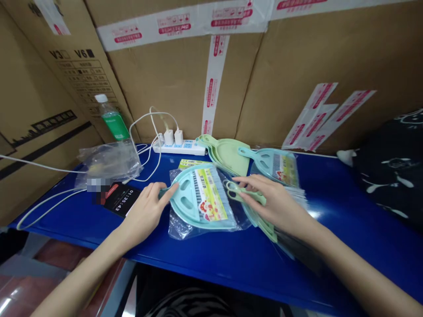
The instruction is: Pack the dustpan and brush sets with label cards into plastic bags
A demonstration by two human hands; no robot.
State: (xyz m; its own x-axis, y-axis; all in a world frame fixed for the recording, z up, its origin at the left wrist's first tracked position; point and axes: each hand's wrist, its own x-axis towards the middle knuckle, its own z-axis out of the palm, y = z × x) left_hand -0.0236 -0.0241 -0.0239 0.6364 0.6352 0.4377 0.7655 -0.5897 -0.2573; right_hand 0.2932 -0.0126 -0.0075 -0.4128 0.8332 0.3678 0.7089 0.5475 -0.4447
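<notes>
A light-blue dustpan with a brush (188,200) and a yellow printed label lies on clear plastic wrapping in the middle of the blue table. My left hand (152,200) is closed around its handle at the left. To the right, my right hand (269,198) has thumb and fingers around the looped handles of a light-green dustpan (269,231). Its palm hides much of that piece. Pale-blue pieces show beneath the green one, partly covered. Behind my hands lie several stacked green dustpans (233,154) and another light-blue dustpan set (267,163) with a label.
A white power strip (185,149) with chargers and loose cables stands at the back. On the left are a green-labelled bottle (114,121), a plastic bag (107,160) and a phone (120,199). Cardboard boxes (178,79) wall the back; dark patterned fabric (393,171) is at right.
</notes>
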